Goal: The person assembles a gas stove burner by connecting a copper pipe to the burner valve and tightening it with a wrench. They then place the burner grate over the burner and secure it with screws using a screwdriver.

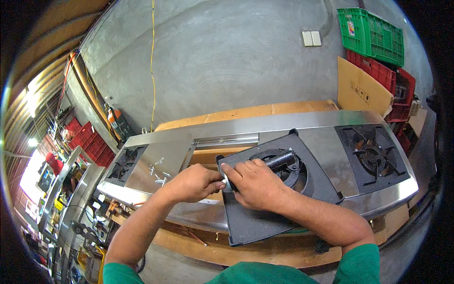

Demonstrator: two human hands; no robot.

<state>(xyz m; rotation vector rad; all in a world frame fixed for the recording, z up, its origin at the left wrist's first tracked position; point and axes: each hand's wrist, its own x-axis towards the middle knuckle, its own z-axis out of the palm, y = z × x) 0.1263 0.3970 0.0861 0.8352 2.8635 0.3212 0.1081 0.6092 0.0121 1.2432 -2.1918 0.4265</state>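
A black square burner plate [255, 222] lies turned at an angle across the steel stove top [326, 165], its underside ring and a dark burner tube [281, 160] facing up. My right hand [255, 183] rests over the plate with its fingers curled round the tube's left end. At the plate's left edge, my left hand [198, 183] is closed, thumb and forefinger pinching a small whitish piece [224, 181] whose kind I cannot make out. The two hands nearly meet there, and the right fingers partly hide the piece.
Small metal parts [160, 177] lie scattered left of a rectangular opening. Black burners sit at the left [125, 164] and right [376, 158] ends. A cardboard sheet [362, 90] leans near stacked red and green crates [371, 35]. A yellow cord [152, 66] hangs along the wall.
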